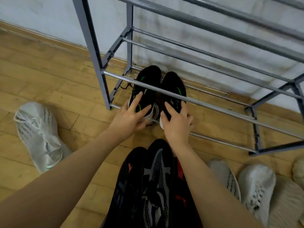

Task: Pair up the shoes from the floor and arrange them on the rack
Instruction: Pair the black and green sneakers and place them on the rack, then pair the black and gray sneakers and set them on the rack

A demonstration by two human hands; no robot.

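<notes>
Both forearms are bare to the hands [131, 119], with no sleeves, rings or watch.

Black shoes [158, 89] with green accents sit at twelve o'clock under the grey rack [197, 97]. White knit sneaker [38, 135] with dark stripes at nine o'clock; tan wood floor [49, 83].

Wooden floor [49, 76], pale wall [41, 12]
</notes>
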